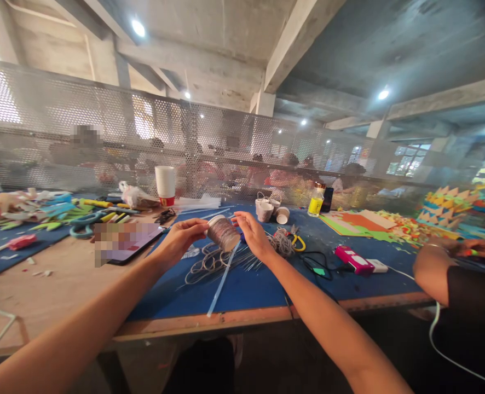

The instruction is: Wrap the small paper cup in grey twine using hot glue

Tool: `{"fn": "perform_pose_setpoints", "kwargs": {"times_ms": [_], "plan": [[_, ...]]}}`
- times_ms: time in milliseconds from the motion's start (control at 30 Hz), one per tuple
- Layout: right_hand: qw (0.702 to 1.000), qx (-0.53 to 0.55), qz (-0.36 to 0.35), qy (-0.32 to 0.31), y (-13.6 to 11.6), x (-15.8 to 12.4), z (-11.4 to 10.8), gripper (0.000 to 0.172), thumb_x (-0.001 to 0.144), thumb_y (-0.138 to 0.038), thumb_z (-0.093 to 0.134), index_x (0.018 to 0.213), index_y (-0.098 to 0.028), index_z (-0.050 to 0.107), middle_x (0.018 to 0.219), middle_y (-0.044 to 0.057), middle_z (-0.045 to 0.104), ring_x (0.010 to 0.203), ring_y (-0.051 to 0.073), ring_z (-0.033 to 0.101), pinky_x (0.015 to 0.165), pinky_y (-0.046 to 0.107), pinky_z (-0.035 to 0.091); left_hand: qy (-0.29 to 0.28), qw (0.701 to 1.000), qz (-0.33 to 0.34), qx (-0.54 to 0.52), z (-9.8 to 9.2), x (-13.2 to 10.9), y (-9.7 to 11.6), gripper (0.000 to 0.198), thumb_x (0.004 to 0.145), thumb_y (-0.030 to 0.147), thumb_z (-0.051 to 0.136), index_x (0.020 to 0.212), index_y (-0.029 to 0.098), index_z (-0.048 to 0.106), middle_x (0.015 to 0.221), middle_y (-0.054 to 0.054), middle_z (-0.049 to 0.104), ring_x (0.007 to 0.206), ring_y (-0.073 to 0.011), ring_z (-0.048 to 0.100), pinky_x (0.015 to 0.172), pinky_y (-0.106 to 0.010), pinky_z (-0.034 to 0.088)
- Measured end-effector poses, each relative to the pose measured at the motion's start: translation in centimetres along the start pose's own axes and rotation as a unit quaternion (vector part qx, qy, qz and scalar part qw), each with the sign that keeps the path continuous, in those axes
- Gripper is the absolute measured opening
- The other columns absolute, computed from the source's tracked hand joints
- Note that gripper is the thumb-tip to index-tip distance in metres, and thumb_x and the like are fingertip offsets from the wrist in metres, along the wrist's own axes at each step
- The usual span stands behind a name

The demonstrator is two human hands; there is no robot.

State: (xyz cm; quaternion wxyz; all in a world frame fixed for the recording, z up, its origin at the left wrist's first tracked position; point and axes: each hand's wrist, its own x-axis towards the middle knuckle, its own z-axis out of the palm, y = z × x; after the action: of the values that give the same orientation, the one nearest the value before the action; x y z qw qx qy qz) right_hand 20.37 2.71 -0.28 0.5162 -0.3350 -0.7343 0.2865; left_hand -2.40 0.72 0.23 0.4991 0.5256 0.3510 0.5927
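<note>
A paper cup [223,233] wrapped in grey-brown cord is held tilted above the blue table mat [177,298]. My left hand [187,236] grips its rim from the left, fingers closed on it. At the cup's right side is my right hand [253,235], its fingers apart; whether they touch the cup is hard to tell. Loose grey cord [203,268] lies in loops beneath, with thin wires around it. A translucent glue stick [223,282] lies below the cup. Yellow-handled pliers [298,241] rest by a bundle of cord [281,242].
Small cups [264,209], a stack of paper cups [166,186] and a yellow-labelled bottle [316,200] stand at the back. A tablet [131,243] lies left, a pink device [354,260] with cables right. Another person's arm [433,271] rests at far right.
</note>
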Motion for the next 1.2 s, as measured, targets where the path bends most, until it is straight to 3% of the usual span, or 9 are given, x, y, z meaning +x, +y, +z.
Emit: {"fn": "perform_pose_setpoints", "kwargs": {"times_ms": [133,233,333,567,767,900,1000,1200], "plan": [[0.998,0.012,0.023,-0.05,0.3,0.2,-0.4,0.033,0.1,-0.045,0.048,0.114,-0.022,0.066,0.108,0.004,0.073,0.103,0.018,0.066,0.094,0.03,0.046,-0.014,1.0,-0.015,-0.014,-0.3,0.1,-0.3,0.021,0.064,0.033,0.091,0.076,0.017,0.082,0.082,-0.006,0.074,0.076,-0.0161,0.062,0.078,-0.029,0.05],[0.998,-0.024,0.027,-0.055,0.7,0.3,-0.3,0.036,0.098,-0.05,0.049,0.1,-0.021,0.07,0.094,0.002,0.072,0.09,0.018,0.064,0.084,0.029,0.046,-0.014,1.0,-0.014,-0.017,-0.4,0.1,-0.4,0.022,0.065,0.034,0.09,0.077,0.017,0.082,0.083,-0.007,0.075,0.08,-0.0182,0.064,0.082,-0.031,0.051],[0.997,0.0,0.046,-0.064,1.4,0.6,-0.2,0.034,0.094,-0.05,0.056,0.098,-0.02,0.07,0.085,0.001,0.069,0.077,0.016,0.061,0.074,0.028,0.046,-0.016,1.0,-0.013,-0.006,-0.6,0.3,-0.5,0.022,0.066,0.034,0.089,0.077,0.017,0.082,0.084,-0.008,0.076,0.081,-0.0194,0.066,0.084,-0.033,0.051],[0.999,-0.03,0.013,-0.013,1.2,0.8,-0.5,0.022,0.089,-0.041,0.063,0.088,-0.019,0.069,0.081,0.001,0.068,0.074,0.015,0.06,0.074,0.027,0.046,0.003,1.0,-0.007,0.007,-1.0,0.5,-0.8,0.019,0.067,0.033,0.088,0.078,0.018,0.082,0.088,-0.007,0.077,0.081,-0.0184,0.066,0.086,-0.033,0.051],[0.999,-0.048,-0.012,0.016,0.9,0.7,-0.4,0.015,0.091,-0.031,0.058,0.097,-0.02,0.067,0.095,0.003,0.071,0.087,0.017,0.065,0.084,0.03,0.05,0.003,1.0,-0.011,-0.001,-1.0,0.7,-0.8,0.019,0.065,0.033,0.088,0.075,0.019,0.081,0.087,-0.007,0.077,0.082,-0.0197,0.068,0.086,-0.034,0.052],[0.998,-0.01,-0.017,-0.056,1.6,0.8,-0.2,0.025,0.087,-0.021,0.06,0.111,-0.021,0.067,0.107,0.005,0.073,0.103,0.017,0.068,0.096,0.033,0.05,-0.021,0.999,-0.014,-0.023,-0.8,0.6,-0.6,0.016,0.066,0.031,0.087,0.072,0.019,0.08,0.082,-0.007,0.077,0.078,-0.0207,0.069,0.085,-0.037,0.053],[0.995,0.011,0.01,-0.103,1.8,0.8,-0.1,0.025,0.085,-0.02,0.062,0.11,-0.02,0.068,0.1,0.004,0.074,0.097,0.018,0.07,0.093,0.033,0.051,-0.025,0.999,-0.018,-0.028,-0.7,0.6,-0.5,0.014,0.066,0.029,0.086,0.07,0.018,0.079,0.08,-0.007,0.076,0.077,-0.0198,0.067,0.083,-0.035,0.053],[0.99,0.057,0.076,-0.102,1.5,0.8,-0.1,0.026,0.084,-0.019,0.06,0.11,-0.017,0.068,0.085,0.001,0.07,0.08,0.015,0.065,0.082,0.03,0.051,-0.023,0.999,-0.023,-0.039,-0.7,0.6,-0.5,0.014,0.066,0.028,0.087,0.071,0.018,0.079,0.081,-0.005,0.075,0.08,-0.0175,0.065,0.082,-0.03,0.052]]}}
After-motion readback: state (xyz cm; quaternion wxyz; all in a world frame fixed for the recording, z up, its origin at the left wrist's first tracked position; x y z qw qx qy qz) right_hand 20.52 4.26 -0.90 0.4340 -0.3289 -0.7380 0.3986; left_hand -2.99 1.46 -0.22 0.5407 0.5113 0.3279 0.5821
